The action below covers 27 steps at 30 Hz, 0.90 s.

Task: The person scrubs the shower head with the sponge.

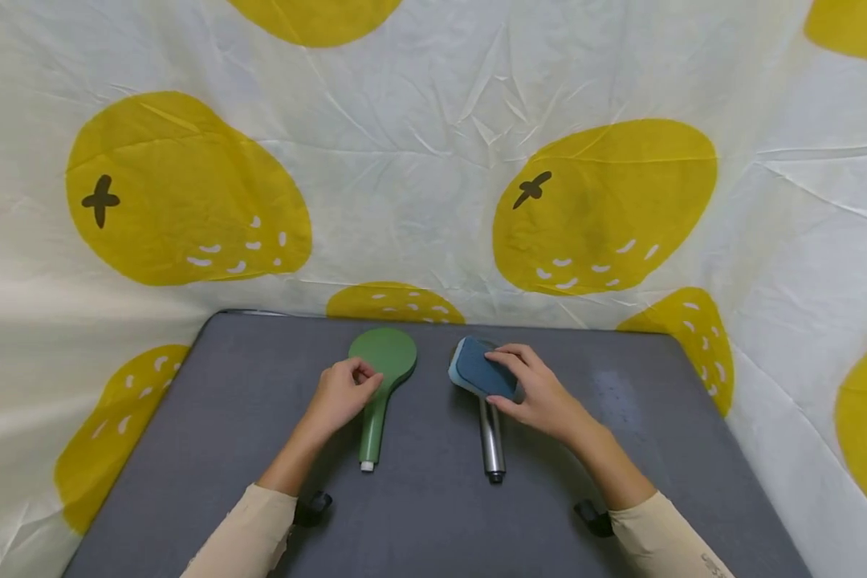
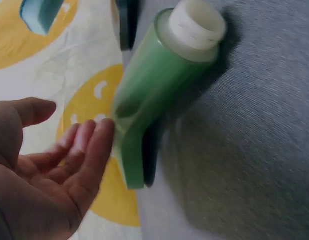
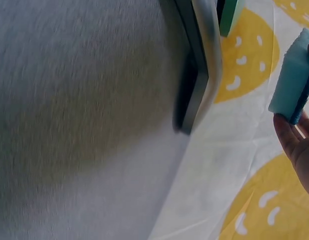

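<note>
A green shower head [image 1: 386, 349] lies on the grey table with its handle toward me. My left hand [image 1: 343, 393] hovers over it with loosely bent fingers and holds nothing. The left wrist view shows that hand [image 2: 49, 190] beside the green handle [image 2: 159, 75], whose end is white; whether a fingertip touches it I cannot tell. To the right lies a silver shower head [image 1: 491, 441], its head mostly covered from above. Above it my right hand [image 1: 545, 397] grips a blue sponge [image 1: 484, 367]. In the right wrist view the sponge [image 3: 291, 80] is held clear of the silver head [image 3: 207, 75].
The dark grey tabletop [image 1: 419, 522] ends at a back edge close behind both shower heads. White cloth with yellow fruit shapes [image 1: 405, 201] hangs behind and at the sides. Black straps [image 1: 312, 509] sit at both wrists.
</note>
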Each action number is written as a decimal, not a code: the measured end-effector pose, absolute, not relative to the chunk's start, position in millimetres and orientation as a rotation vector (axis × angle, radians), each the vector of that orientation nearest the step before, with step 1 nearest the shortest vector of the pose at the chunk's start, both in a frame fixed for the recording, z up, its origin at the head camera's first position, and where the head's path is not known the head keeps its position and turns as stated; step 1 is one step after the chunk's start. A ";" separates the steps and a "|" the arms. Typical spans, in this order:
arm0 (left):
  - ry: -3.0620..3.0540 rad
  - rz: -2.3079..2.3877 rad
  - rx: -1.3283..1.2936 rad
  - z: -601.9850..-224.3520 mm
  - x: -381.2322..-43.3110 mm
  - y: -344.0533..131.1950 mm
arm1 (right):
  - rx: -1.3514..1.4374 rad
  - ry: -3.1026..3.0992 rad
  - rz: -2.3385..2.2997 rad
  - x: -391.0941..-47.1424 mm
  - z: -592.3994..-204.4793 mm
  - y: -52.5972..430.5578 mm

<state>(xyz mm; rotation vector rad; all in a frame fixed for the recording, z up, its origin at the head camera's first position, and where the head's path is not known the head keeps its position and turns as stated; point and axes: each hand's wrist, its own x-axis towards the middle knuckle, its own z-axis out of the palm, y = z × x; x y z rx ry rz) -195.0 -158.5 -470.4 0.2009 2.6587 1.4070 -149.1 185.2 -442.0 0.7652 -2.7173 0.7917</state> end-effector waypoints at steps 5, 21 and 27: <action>2.595 1.286 0.124 -483.3 -190.0 -169.2 | 0.790 -2.733 0.818 -146.4 -446.2 174.1; 2.308 1.485 -0.074 -517.2 -173.8 -177.0 | 0.821 -2.768 0.873 -132.5 -459.4 160.2; 2.229 1.520 -0.026 -517.4 -166.7 -177.6 | 0.821 -2.780 0.877 -126.2 -464.1 164.7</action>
